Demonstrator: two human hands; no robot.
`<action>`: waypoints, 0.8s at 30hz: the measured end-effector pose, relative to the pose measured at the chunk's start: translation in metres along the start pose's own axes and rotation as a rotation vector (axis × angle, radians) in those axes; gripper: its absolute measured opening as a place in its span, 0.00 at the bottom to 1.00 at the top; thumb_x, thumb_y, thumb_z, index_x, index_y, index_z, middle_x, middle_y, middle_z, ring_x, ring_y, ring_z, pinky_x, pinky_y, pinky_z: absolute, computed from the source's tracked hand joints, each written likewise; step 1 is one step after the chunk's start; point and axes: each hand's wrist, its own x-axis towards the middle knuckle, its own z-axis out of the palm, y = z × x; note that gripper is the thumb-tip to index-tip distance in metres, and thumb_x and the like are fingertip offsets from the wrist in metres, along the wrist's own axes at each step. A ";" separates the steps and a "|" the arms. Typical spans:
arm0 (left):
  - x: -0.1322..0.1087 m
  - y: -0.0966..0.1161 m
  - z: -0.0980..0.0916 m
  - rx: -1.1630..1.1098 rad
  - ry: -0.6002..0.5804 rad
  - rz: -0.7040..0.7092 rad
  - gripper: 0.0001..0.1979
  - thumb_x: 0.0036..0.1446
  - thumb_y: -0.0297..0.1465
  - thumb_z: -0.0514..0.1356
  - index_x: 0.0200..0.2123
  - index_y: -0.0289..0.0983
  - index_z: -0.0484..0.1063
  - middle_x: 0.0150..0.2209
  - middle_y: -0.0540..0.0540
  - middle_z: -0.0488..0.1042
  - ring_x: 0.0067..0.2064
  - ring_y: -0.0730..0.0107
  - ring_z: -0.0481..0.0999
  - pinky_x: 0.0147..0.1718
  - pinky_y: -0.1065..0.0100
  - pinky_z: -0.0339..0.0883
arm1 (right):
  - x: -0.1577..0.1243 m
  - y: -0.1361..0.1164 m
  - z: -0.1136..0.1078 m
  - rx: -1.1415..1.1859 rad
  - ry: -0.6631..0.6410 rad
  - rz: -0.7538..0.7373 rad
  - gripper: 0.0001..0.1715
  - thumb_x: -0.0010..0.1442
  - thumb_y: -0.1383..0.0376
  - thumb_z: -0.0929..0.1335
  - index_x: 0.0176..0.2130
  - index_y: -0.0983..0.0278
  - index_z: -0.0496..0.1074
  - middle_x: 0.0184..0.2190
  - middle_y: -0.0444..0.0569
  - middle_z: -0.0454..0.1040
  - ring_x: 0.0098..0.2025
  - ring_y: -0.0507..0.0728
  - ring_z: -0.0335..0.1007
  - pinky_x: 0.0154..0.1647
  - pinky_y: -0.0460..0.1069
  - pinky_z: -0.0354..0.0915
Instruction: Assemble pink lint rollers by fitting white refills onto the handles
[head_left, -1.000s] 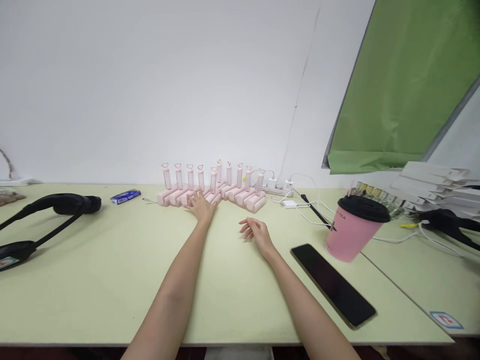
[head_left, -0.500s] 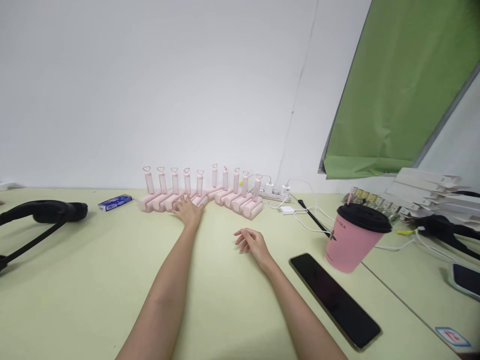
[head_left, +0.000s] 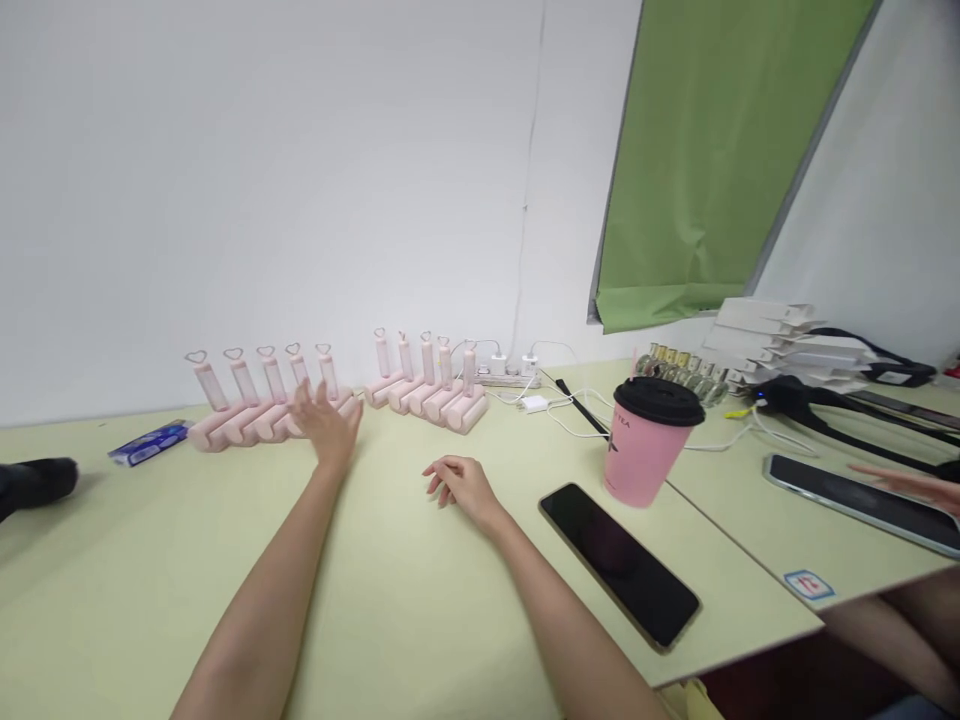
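Observation:
My left hand (head_left: 328, 425) is at the right end of the left group of pale pink rounded pieces (head_left: 240, 425), its fingers spread and overlapping the last ones. I cannot tell if it touches them. Behind these pieces stand slim clear pink tubes (head_left: 211, 385), each with a heart-shaped loop on top. A second group of pink pieces (head_left: 456, 408) with similar upright tubes (head_left: 427, 358) lies to the right, against the wall. Resting on the table (head_left: 420, 600) in front of it, my right hand (head_left: 466, 488) is empty, fingers loosely bent and slightly apart.
A black phone (head_left: 619, 562) and a pink lidded cup (head_left: 646, 455) stand right of my right arm. Beyond are a power strip (head_left: 506, 379), white cables, small glass bottles (head_left: 675, 368) and white boxes (head_left: 772, 340). Another person's hand (head_left: 915, 485) hovers over a second phone (head_left: 847, 497). A blue packet (head_left: 150, 441) lies left.
The view has turned right, bringing another person's hand and more of the second phone into sight. My left hand's fingers have risen slightly. My right hand keeps its pose.

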 end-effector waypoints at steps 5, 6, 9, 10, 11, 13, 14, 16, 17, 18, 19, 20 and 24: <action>-0.025 0.095 0.003 -0.210 -0.287 0.333 0.20 0.51 0.44 0.56 0.44 0.39 0.66 0.51 0.41 0.62 0.54 0.54 0.58 0.53 0.53 0.50 | 0.004 0.000 -0.006 -0.063 0.278 -0.071 0.16 0.54 0.56 0.61 0.28 0.64 0.72 0.18 0.43 0.70 0.16 0.47 0.61 0.18 0.43 0.59; -0.032 0.113 0.006 -0.198 -0.321 0.341 0.22 0.50 0.45 0.56 0.44 0.38 0.67 0.50 0.39 0.62 0.53 0.51 0.58 0.51 0.51 0.52 | 0.005 -0.001 -0.009 -0.072 0.341 -0.076 0.17 0.54 0.56 0.61 0.28 0.64 0.72 0.17 0.43 0.69 0.16 0.48 0.60 0.18 0.44 0.59; -0.052 0.148 0.015 -0.126 -0.413 0.367 0.20 0.49 0.43 0.58 0.40 0.34 0.68 0.50 0.35 0.62 0.51 0.49 0.59 0.46 0.51 0.55 | 0.007 -0.003 -0.017 -0.076 0.454 -0.079 0.18 0.54 0.55 0.60 0.28 0.63 0.71 0.17 0.43 0.69 0.15 0.49 0.60 0.19 0.45 0.60; -0.057 0.153 0.017 -0.106 -0.422 0.387 0.17 0.50 0.40 0.57 0.39 0.34 0.68 0.49 0.35 0.62 0.52 0.49 0.58 0.46 0.51 0.54 | 0.008 -0.004 -0.019 -0.079 0.471 -0.073 0.18 0.55 0.55 0.60 0.29 0.63 0.71 0.17 0.43 0.69 0.15 0.49 0.60 0.19 0.45 0.60; -0.062 0.155 0.018 -0.092 -0.419 0.404 0.15 0.50 0.37 0.57 0.39 0.33 0.67 0.49 0.34 0.63 0.52 0.50 0.58 0.46 0.51 0.54 | 0.008 -0.004 -0.021 -0.088 0.483 -0.066 0.18 0.55 0.55 0.59 0.29 0.63 0.71 0.17 0.44 0.69 0.16 0.49 0.61 0.19 0.45 0.60; -0.069 0.152 0.019 -0.092 -0.391 0.430 0.14 0.50 0.32 0.56 0.41 0.33 0.66 0.49 0.34 0.63 0.52 0.51 0.58 0.47 0.51 0.53 | 0.008 -0.006 -0.023 -0.142 0.498 -0.052 0.19 0.57 0.55 0.58 0.31 0.62 0.71 0.18 0.44 0.69 0.16 0.51 0.62 0.20 0.46 0.61; -0.072 0.148 0.018 -0.105 -0.380 0.446 0.14 0.50 0.31 0.56 0.42 0.33 0.65 0.49 0.35 0.63 0.52 0.51 0.59 0.47 0.51 0.53 | 0.006 -0.007 -0.023 -0.198 0.505 -0.052 0.20 0.58 0.55 0.56 0.32 0.62 0.71 0.19 0.45 0.70 0.17 0.51 0.63 0.21 0.46 0.61; -0.076 0.137 0.011 -0.149 -0.397 0.503 0.14 0.50 0.29 0.56 0.42 0.34 0.64 0.48 0.36 0.64 0.51 0.53 0.61 0.48 0.52 0.53 | 0.001 -0.010 -0.022 -0.396 0.522 -0.097 0.21 0.60 0.56 0.55 0.35 0.61 0.71 0.22 0.46 0.72 0.23 0.53 0.67 0.27 0.48 0.63; -0.078 0.130 0.006 -0.180 -0.427 0.546 0.14 0.51 0.29 0.55 0.43 0.35 0.64 0.47 0.37 0.65 0.51 0.55 0.62 0.48 0.53 0.54 | -0.002 -0.013 -0.020 -0.533 0.524 -0.155 0.20 0.60 0.58 0.55 0.36 0.61 0.71 0.25 0.48 0.73 0.27 0.55 0.69 0.31 0.49 0.63; -0.079 0.122 -0.001 -0.217 -0.469 0.594 0.13 0.52 0.28 0.54 0.43 0.36 0.64 0.47 0.38 0.65 0.50 0.57 0.63 0.48 0.55 0.55 | -0.006 -0.015 -0.019 -0.685 0.510 -0.239 0.19 0.61 0.60 0.55 0.38 0.61 0.71 0.30 0.50 0.74 0.34 0.57 0.70 0.37 0.50 0.63; -0.080 0.113 -0.009 -0.260 -0.513 0.639 0.13 0.53 0.27 0.52 0.44 0.37 0.64 0.48 0.39 0.66 0.50 0.60 0.64 0.48 0.57 0.56 | -0.010 -0.018 -0.017 -0.836 0.477 -0.343 0.17 0.60 0.62 0.56 0.40 0.61 0.71 0.37 0.52 0.74 0.42 0.58 0.68 0.43 0.52 0.61; -0.080 0.104 -0.019 -0.311 -0.552 0.674 0.14 0.53 0.27 0.52 0.45 0.38 0.63 0.48 0.40 0.65 0.50 0.61 0.64 0.48 0.59 0.57 | -0.013 -0.021 -0.016 -0.971 0.426 -0.451 0.16 0.60 0.65 0.57 0.43 0.60 0.69 0.43 0.53 0.72 0.49 0.59 0.64 0.49 0.54 0.57; -0.065 0.065 -0.062 -0.554 -0.567 0.594 0.23 0.47 0.29 0.59 0.49 0.40 0.60 0.49 0.42 0.67 0.51 0.61 0.65 0.50 0.60 0.57 | -0.018 -0.027 -0.013 -1.284 0.252 -0.692 0.28 0.58 0.67 0.61 0.58 0.56 0.56 0.56 0.53 0.60 0.58 0.61 0.50 0.59 0.62 0.38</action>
